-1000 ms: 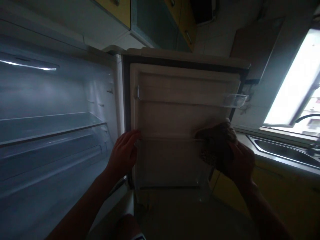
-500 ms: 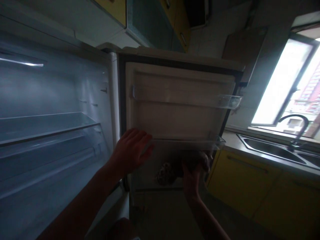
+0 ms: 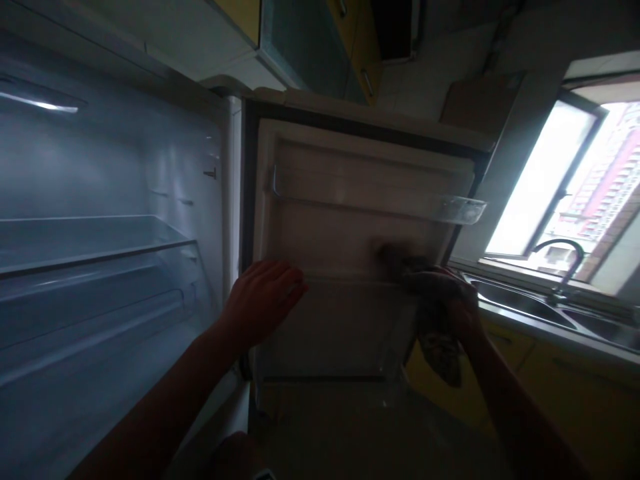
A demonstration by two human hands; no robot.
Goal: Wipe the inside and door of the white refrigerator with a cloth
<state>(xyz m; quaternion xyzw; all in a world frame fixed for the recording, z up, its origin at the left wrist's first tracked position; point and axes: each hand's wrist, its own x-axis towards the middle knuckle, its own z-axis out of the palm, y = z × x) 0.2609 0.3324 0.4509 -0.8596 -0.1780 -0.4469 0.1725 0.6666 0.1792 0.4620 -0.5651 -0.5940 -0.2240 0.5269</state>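
Note:
The fridge door (image 3: 350,247) stands open, with a clear upper door shelf (image 3: 460,210) and a deep clear lower door bin (image 3: 340,333). At the left end of the lower bin's rim is my left hand (image 3: 267,293), its fingers closed over the edge. My right hand (image 3: 460,303) grips a dark patterned cloth (image 3: 440,347) by the right end of that bin. Part of the cloth hangs down outside the bin, and another part, smeared by motion, reaches over the rim toward the door's inner panel.
On the left is the lit fridge interior (image 3: 100,160) with a glass shelf (image 3: 95,240). Yellow cabinets (image 3: 565,387) and a steel sink (image 3: 520,303) with a curved tap (image 3: 575,257) stand at the right, below an open window (image 3: 530,180). Wall cabinets (image 3: 310,53) hang overhead.
My right hand has lifted the cloth out of the lower bin, moving up and right to its right end. My left hand stays at the rim. The view has shifted slightly.

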